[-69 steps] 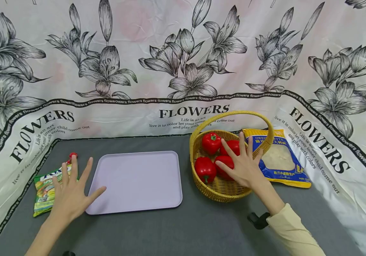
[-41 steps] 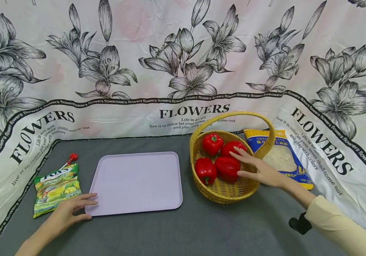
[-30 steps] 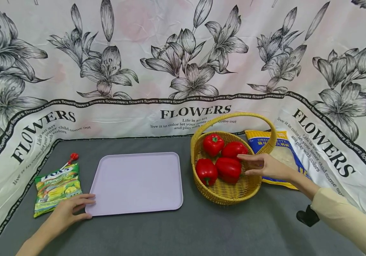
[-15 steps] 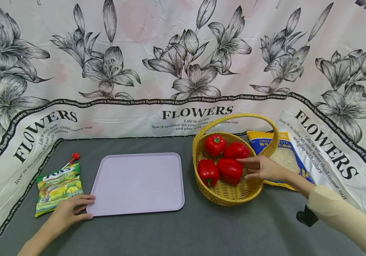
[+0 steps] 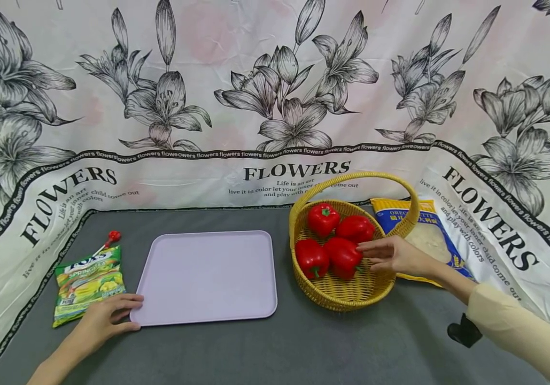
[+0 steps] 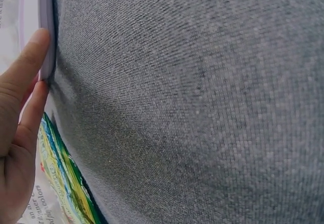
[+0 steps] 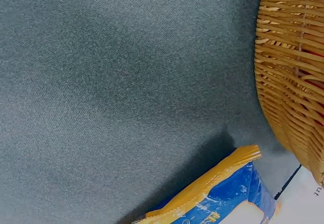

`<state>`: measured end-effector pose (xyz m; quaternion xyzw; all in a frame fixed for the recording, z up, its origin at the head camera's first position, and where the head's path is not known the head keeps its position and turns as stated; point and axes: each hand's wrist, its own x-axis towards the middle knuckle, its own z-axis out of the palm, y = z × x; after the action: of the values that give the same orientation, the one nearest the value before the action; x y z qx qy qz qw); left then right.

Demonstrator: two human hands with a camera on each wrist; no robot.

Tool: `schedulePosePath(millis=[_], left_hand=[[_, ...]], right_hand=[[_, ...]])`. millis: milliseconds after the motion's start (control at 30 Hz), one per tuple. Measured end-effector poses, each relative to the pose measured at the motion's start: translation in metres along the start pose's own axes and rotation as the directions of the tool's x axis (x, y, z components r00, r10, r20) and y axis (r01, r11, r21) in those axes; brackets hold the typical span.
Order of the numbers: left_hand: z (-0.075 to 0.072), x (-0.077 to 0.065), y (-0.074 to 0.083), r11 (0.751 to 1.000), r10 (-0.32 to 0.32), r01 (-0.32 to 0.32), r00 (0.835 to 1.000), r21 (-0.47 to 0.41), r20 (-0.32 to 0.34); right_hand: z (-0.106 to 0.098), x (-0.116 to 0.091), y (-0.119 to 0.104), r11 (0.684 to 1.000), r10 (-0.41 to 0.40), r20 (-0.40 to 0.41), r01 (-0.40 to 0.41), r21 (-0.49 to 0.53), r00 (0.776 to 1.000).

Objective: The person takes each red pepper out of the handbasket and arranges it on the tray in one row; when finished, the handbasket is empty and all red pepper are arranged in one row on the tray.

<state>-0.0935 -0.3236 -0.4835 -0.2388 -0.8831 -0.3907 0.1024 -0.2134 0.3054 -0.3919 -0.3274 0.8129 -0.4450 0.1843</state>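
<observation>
In the head view my left hand (image 5: 103, 320) touches the near left corner of a pale lilac tray (image 5: 209, 278), finger and thumb against its edge; the left wrist view shows fingertips (image 6: 38, 39) on the tray's rim (image 6: 47, 46). My right hand (image 5: 400, 256) reaches over the right side of a yellow wicker basket (image 5: 337, 306). Its fairly straight fingertips touch the near right red bell pepper (image 5: 342, 255). Three more bell peppers lie in the basket: one at the back (image 5: 323, 220), one behind right (image 5: 355, 229), one front left (image 5: 311, 259). The right wrist view does not show the hand.
A green candy bag (image 5: 87, 283) lies left of the tray, with a red-headed lollipop (image 5: 114, 236) behind it. A blue and yellow pasta bag (image 5: 428, 240) lies right of the basket, whose tall handle (image 5: 361, 176) arches over it. Flower-printed cloth (image 5: 183, 182) hangs behind the grey table.
My hands have come down from hovering, the left to the tray corner and the right into the basket. Since half a second ago the near right bell pepper has turned, its stem now towards the right.
</observation>
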Motion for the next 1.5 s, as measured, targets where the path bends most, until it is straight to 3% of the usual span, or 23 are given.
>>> schedulePosePath(millis=[200, 500, 900, 1000, 1233, 1333, 1500], left_hand=[[0.002, -0.002, -0.001, 1.0, 0.008, -0.008, 1.0, -0.007, -0.011], [0.004, 0.001, -0.001, 1.0, 0.02, -0.02, 1.0, 0.018, -0.002], [0.004, -0.001, -0.002, 1.0, -0.002, 0.002, 1.0, 0.029, 0.008], [0.003, -0.002, -0.002, 1.0, 0.005, -0.005, 1.0, 0.025, 0.01], [0.003, -0.004, -0.002, 0.999, -0.002, 0.002, 1.0, 0.033, 0.0], [0.003, -0.005, -0.003, 1.0, -0.002, 0.002, 1.0, 0.028, -0.002], [0.003, -0.005, -0.003, 1.0, 0.003, -0.003, 1.0, 0.025, -0.005]], right_hand=[[0.002, 0.002, 0.003, 0.961, -0.111, -0.049, 0.095, -0.261, 0.993], [0.004, 0.011, 0.009, 0.922, -0.169, -0.113, 0.117, -0.369, 0.979], [0.003, 0.017, 0.003, 0.936, -0.134, -0.13, 0.082, -0.343, 0.982], [0.003, 0.02, 0.0, 0.948, -0.081, -0.143, 0.032, -0.318, 0.986], [0.003, 0.024, -0.003, 0.985, 0.074, -0.128, -0.093, -0.146, 0.989], [0.004, 0.024, -0.002, 0.99, 0.054, -0.126, -0.069, -0.123, 0.991], [0.007, 0.025, -0.003, 0.986, -0.065, -0.143, 0.042, -0.158, 0.988]])
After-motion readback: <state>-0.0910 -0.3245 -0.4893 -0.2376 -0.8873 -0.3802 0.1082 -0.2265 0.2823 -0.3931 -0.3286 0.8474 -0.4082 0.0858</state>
